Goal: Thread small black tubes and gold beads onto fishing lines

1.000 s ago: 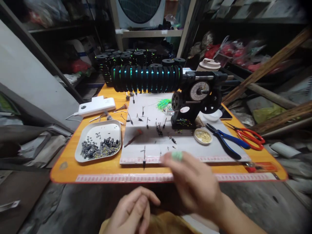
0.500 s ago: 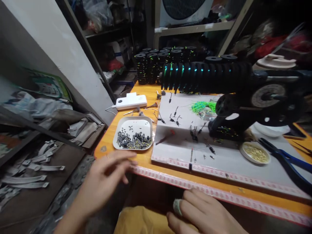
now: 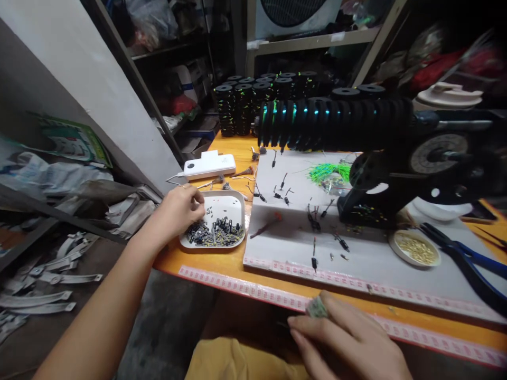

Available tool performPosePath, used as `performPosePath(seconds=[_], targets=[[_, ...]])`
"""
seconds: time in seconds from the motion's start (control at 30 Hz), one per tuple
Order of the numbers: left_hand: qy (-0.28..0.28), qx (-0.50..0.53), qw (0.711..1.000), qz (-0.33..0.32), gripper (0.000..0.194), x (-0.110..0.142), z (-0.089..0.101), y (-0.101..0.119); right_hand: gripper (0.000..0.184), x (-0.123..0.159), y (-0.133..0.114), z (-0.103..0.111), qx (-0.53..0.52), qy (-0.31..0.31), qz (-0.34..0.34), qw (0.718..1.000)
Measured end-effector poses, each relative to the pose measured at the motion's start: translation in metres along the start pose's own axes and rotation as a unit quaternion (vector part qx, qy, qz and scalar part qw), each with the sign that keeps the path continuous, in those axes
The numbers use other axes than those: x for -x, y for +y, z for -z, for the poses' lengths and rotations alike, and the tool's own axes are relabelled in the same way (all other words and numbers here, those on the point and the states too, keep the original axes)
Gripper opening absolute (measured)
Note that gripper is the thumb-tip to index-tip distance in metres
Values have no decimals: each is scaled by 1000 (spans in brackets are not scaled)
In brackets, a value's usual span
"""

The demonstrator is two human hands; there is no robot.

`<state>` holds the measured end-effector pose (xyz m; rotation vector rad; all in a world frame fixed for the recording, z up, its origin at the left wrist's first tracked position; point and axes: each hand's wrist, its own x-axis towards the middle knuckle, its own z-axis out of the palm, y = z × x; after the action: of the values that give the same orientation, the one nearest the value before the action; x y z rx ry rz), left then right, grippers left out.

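My left hand (image 3: 184, 208) reaches over the left side of a white tray (image 3: 242, 203), its fingers curled together. Whatever they pinch, if anything, is hidden. Small grey, black and yellow pieces (image 3: 217, 232) lie heaped in the tray. My right hand (image 3: 344, 332) is at the table's front edge, above my lap, with thumb and fingers pressed together. A thin sliver shows at its fingertips, too small to name. Green wrapping (image 3: 317, 307) covers one of its fingers. On the grey board (image 3: 277, 243), a black piece with a thin stem (image 3: 315, 258) lies near the front edge.
A black machine (image 3: 380, 174) carrying a row of dark spools (image 3: 336, 121) stands on the board. Around it are green strands (image 3: 330, 171), a dish of gold beads (image 3: 415, 250) and blue-handled pliers (image 3: 455, 253). A measuring tape (image 3: 253, 290) runs along the table edge; a white power bank (image 3: 209, 165) sits behind the tray.
My left hand has moved forward from the table edge to the tray, its fingers closing. My right hand's fingers have pinched together. The front stemmed piece has shifted; a tiny bit beside it has gone.
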<state>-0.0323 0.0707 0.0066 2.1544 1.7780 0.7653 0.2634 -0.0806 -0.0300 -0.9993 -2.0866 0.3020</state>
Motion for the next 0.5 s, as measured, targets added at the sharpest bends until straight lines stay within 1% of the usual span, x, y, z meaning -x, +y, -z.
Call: performPosePath(seconds=[0.1,0.13,0.17,0.2,0.27,0.33,0.4,0.43,0.5], targets=[[46,55,997,18,5,33,-5,34,12,-4,-1,1,-68,15,-59,996],[40,107,993,13,6,48,-10,48,13,-6,-2,2,-93,15,-76,993],[11,231,972,34,9,63,-17,62,15,-8,-3,2,-116,16,-91,989],[-34,338,938,66,9,78,-26,74,16,-10,-4,3,-138,14,-106,985],[-112,492,855,120,8,103,-46,94,16,-12,-7,4,-182,14,-128,975],[-139,603,771,151,7,120,-65,107,17,-12,-10,5,-226,19,-142,964],[-140,678,699,179,6,129,-78,113,18,-10,-13,6,-252,27,-155,955],[-134,704,670,195,6,132,-82,116,18,-10,-14,6,-256,33,-161,953],[-118,734,628,230,8,136,-84,120,18,-8,-17,7,-251,47,-164,953]])
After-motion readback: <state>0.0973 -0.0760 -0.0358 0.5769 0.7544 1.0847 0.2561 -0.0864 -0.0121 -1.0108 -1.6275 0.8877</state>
